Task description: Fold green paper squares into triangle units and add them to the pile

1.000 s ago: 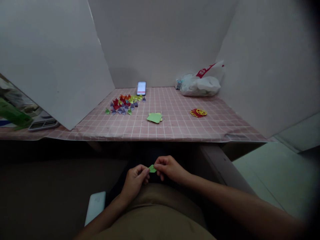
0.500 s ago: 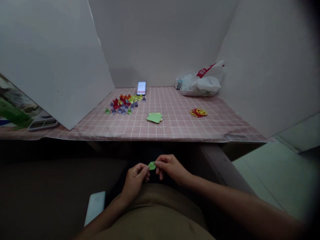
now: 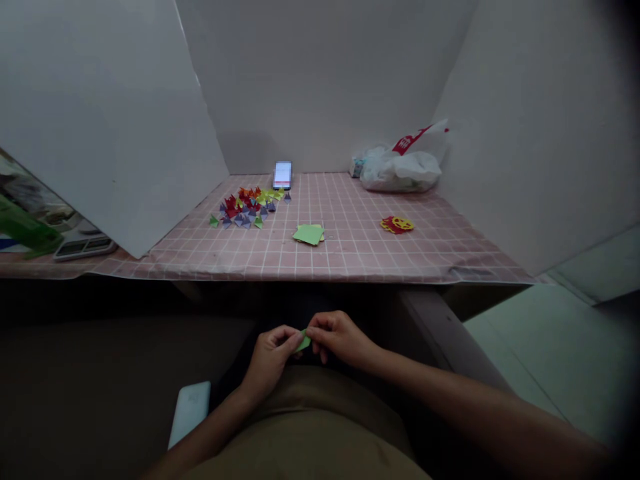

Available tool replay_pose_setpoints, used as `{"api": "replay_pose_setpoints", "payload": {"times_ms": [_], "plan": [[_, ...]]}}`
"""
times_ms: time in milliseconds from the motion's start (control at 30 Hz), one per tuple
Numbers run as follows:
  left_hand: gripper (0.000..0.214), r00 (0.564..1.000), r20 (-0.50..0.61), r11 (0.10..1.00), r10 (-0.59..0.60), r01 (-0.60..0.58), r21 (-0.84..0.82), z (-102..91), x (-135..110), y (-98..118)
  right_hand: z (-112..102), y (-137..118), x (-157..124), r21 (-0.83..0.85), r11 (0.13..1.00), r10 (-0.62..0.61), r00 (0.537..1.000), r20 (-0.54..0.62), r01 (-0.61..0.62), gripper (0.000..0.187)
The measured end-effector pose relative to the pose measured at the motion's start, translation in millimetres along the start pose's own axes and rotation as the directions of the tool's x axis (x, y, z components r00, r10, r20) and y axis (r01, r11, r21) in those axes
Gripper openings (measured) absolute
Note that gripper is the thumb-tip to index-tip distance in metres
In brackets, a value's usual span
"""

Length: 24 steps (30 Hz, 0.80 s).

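Note:
Below the table's front edge, over my lap, my left hand (image 3: pixel 270 358) and my right hand (image 3: pixel 339 337) pinch a small folded green paper piece (image 3: pixel 303 343) between their fingertips. Both hands are closed on it, and most of the paper is hidden by the fingers. On the pink checked tablecloth (image 3: pixel 350 253) lies a small stack of green paper squares (image 3: pixel 309 234). A cluster of several finished folded pieces (image 3: pixel 247 205) in red, purple, yellow and green sits to its left.
A lit phone (image 3: pixel 283 175) leans at the back wall. A white plastic bag (image 3: pixel 400 167) is at the back right, a red and yellow paper shape (image 3: pixel 397 225) in front of it. White boards wall the table. A pale object (image 3: pixel 190 410) lies by my left thigh.
The green piece has been turned and dipped slightly between my fingertips; both hands stay in nearly the same place over my lap.

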<state>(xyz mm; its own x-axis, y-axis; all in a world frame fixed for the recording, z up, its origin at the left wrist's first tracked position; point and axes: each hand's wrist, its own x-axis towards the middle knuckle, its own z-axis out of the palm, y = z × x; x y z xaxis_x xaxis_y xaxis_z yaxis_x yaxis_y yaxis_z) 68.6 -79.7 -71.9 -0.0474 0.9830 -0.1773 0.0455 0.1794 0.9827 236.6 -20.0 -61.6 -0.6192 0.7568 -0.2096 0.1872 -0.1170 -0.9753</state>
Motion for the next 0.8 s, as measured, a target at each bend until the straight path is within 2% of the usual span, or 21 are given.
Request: {"api": "replay_pose_setpoints", "payload": {"times_ms": [100,200,300,500,800], "plan": [[0.025,0.997,-0.072,0.997,-0.013,0.007,-0.083,2.7,0.4,-2.0,1.4,0.5,0.8,0.093,0.995,-0.023,1.0,-0.015,0.024,0.031],[0.025,0.992,-0.127,0.985,-0.028,0.006,-0.171,5.2,0.8,-6.2,3.4,1.8,1.9,0.115,0.993,-0.007,1.0,0.003,0.007,0.028],[0.025,0.995,-0.092,0.975,-0.04,0.019,-0.221,6.1,0.7,-9.2,5.9,4.6,2.1,0.103,0.995,-0.006,1.0,-0.003,0.006,0.026],[0.024,0.997,-0.059,0.983,-0.044,0.033,-0.183,5.4,0.2,-9.5,7.9,7.4,-0.2,-0.002,0.997,-0.078,0.994,-0.081,0.078,0.021],[0.027,0.99,0.055,0.862,-0.132,0.142,-0.486,6.4,3.3,-17.9,6.7,0.7,-1.6,0.251,0.967,-0.055,0.998,0.012,0.05,0.028]]}}
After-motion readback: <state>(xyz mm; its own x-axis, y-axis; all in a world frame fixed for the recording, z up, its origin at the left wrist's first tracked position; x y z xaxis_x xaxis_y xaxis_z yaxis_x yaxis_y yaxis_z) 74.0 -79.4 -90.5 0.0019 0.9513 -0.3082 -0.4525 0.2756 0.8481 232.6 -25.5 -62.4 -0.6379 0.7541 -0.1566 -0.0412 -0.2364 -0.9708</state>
